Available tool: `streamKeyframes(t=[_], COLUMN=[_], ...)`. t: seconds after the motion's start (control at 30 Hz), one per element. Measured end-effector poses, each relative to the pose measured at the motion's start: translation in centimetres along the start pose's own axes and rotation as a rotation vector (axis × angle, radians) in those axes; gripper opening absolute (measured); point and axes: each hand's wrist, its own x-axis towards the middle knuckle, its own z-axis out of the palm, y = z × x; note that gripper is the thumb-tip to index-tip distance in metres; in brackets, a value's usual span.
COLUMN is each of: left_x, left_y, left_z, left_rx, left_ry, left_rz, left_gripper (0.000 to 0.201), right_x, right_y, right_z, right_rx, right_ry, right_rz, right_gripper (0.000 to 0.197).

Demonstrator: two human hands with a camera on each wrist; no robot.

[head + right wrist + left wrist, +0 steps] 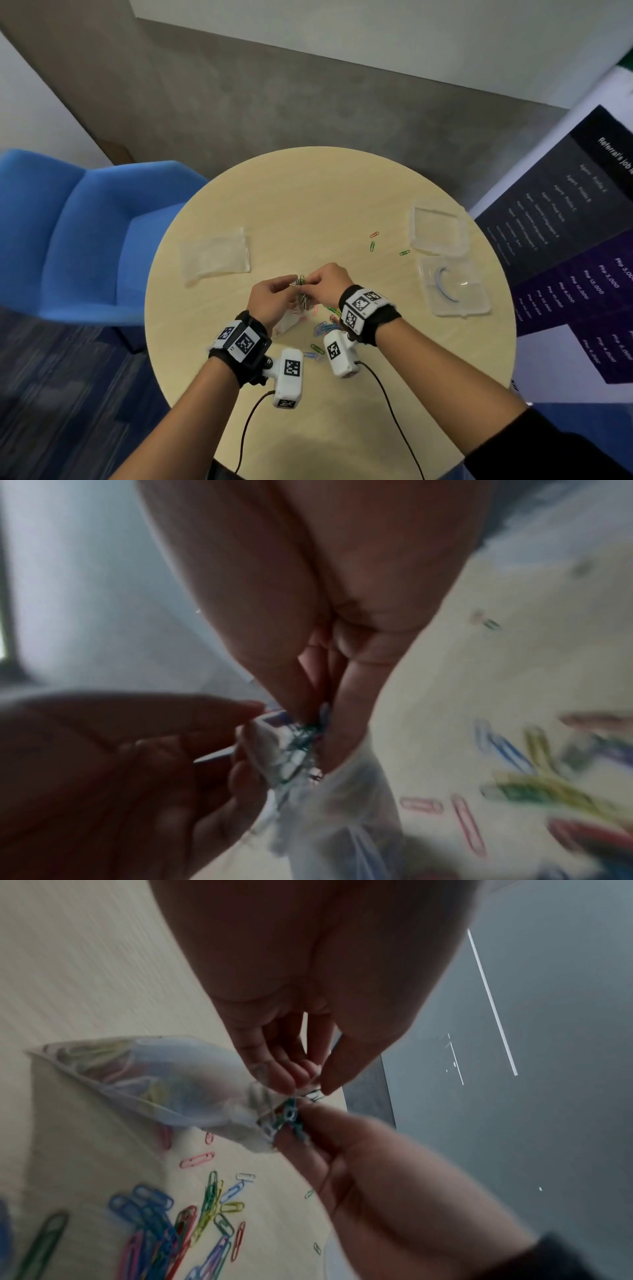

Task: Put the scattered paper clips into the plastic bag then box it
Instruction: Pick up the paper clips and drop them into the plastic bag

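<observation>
Filling is under way: the left hand (291, 1047) pinches the mouth of the plastic bag (154, 1080) above the table (308, 192); the right hand (346, 1153) pinches a bunch of paper clips (287, 1118) at that mouth; next, I judge, release them inside and gather the loose clips (164, 1223) lying just below.

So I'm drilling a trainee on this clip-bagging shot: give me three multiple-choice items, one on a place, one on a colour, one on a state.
1. Where does the spare empty plastic bag lie on the table?
A left part
B right part
C inside the box

2. What colour is the chair?
A red
B blue
C green

3. What is the right hand doing?
A resting flat
B pinching paper clips at the held bag mouth
C lifting the lid

Key: 1 A, left of both hands; 2 B, blue upholstery; 3 B, fingertips meet the left hand there.
</observation>
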Motion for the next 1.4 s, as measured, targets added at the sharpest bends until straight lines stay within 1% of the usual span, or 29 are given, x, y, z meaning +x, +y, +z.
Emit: streamKeyframes(t=[0.03, 0.13, 0.17, 0.2, 0.27, 0.33, 0.4, 0.47, 0.5, 0.53, 0.57, 0.6, 0.63, 0.67, 0.73, 0.8, 0.87, 0.9, 0.97, 1.0, 1.03, 1.07, 1.1, 1.17, 1.23, 1.3, 1.33, 1.37, 1.4], left_x=[-0.1, -0.1, 0.0, 0.2, 0.5, 0.5, 0.5, 0.5, 0.5, 0.5, 0.5, 0.6, 0.6, 0.6, 0.6, 0.5, 0.5, 0.4, 0.2, 0.0, -0.1, -0.2, -0.2, -0.1, -0.1, -0.1, 0.0, 0.1, 0.3], left_y=[-0.1, -0.2, -0.1, 0.0, 0.1, 0.4, 0.6, 0.6, 0.6, 0.7, 0.7, 0.6, 0.6, 0.5, 0.5, 0.5, 0.4, 0.4, 0.5, 0.5, 0.5, 0.6, 0.6, 0.6, 0.6, 0.6, 0.6, 0.6, 0.5], left_z=[0.0, -0.2, -0.3, -0.5, -0.6, -0.7, -0.7, -0.8, -0.7, -0.7, -0.7, -0.6, -0.5, -0.4, -0.3, -0.5, -1.0, -1.4, -2.1, -2.5, -2.9, -3.3, -3.7, -4.4, -4.8, -5.2, -5.5, -5.8, -6.0], left_rx=[0.011, 0.045, 0.055, 0.061, 0.057, 0.048, 0.015, -0.046, -0.074, -0.098, -0.113, -0.127, -0.138, -0.146, -0.154, -0.154, -0.148, -0.145, -0.137, -0.133, -0.125, -0.114, -0.099, -0.077, -0.056, -0.039, -0.037, -0.037, -0.038], left_ry=[-0.009, -0.044, -0.046, -0.044, -0.040, -0.047, -0.061, -0.062, -0.057, -0.047, -0.033, -0.018, -0.008, -0.004, -0.010, -0.020, -0.017, -0.008, 0.013, 0.024, 0.031, 0.038, 0.044, 0.065, 0.071, 0.070, 0.075, 0.079, 0.087], left_rz=[0.009, 0.027, 0.028, 0.026, 0.019, 0.017, -0.001, -0.032, -0.041, -0.043, -0.044, -0.044, -0.045, -0.047, -0.048, -0.043, -0.027, -0.017, 0.001, 0.011, 0.020, 0.027, 0.032, 0.039, 0.044, 0.051, 0.052, 0.054, 0.054], left_gripper=[0.029, 0.035, 0.037, 0.038, 0.040, 0.041, 0.043, 0.042, 0.042, 0.041, 0.040, 0.039, 0.038, 0.038, 0.038, 0.038, 0.038, 0.037, 0.035, 0.034, 0.035, 0.036, 0.037, 0.037, 0.036, 0.035, 0.034, 0.034, 0.034], right_x=[0.0, 0.4, 0.4, 0.4, 0.4, 0.3, 0.0, -0.5, -1.0, -1.4, -1.9, -2.3, -2.7, -3.0, -3.1, -2.9, -2.6, -2.5, -2.7, -3.1, -3.6, -4.2, -4.9, -6.0, -6.2, -6.0, -5.8, -5.7, -5.5], right_y=[-0.8, -2.3, -2.7, -2.8, -2.7, -2.5, -2.1, -1.4, -1.1, -0.5, 0.3, 1.1, 1.8, 2.5, 3.4, 3.8, 4.4, 4.7, 5.4, 5.5, 5.7, 5.9, 6.1, 6.9, 8.1, 9.0, 9.5, 10.1, 10.7], right_z=[0.0, 0.1, 0.0, 0.2, 0.5, 0.5, 0.3, -0.3, -0.6, -0.9, -1.0, -0.9, -0.6, 0.0, 1.3, 2.2, 2.3, 2.3, 2.9, 3.5, 4.5, 5.6, 6.7, 8.6, 10.2, 11.5, 11.7, 11.7, 11.1], right_rx=[-0.077, -0.200, -0.229, -0.256, -0.290, -0.283, -0.190, -0.075, -0.064, -0.097, -0.144, -0.174, -0.167, -0.122, -0.034, -0.057, -0.071, -0.079, -0.079, -0.062, -0.062, -0.093, -0.161, -0.333, -0.493, -0.648, -0.698, -0.731, -0.754], right_ry=[-0.005, -0.047, -0.054, -0.050, 0.007, 0.046, 0.090, 0.169, 0.190, 0.184, 0.149, 0.100, 0.060, 0.049, 0.089, 0.135, 0.167, 0.179, 0.191, 0.191, 0.185, 0.160, 0.100, -0.074, -0.240, -0.390, -0.424, -0.426, -0.405], right_rz=[0.004, 0.012, 0.003, -0.014, -0.065, -0.120, -0.194, -0.261, -0.290, -0.304, -0.290, -0.251, -0.213, -0.196, -0.226, -0.288, -0.302, -0.300, -0.301, -0.328, -0.390, -0.493, -0.621, -0.880, -1.063, -1.158, -1.189, -1.207, -1.208], right_gripper=[0.031, 0.019, 0.019, 0.021, 0.024, 0.023, 0.019, 0.018, 0.019, 0.026, 0.039, 0.053, 0.062, 0.064, 0.051, 0.033, 0.023, 0.025, 0.036, 0.040, 0.041, 0.041, 0.043, 0.049, 0.051, 0.043, 0.036, 0.031, 0.029])
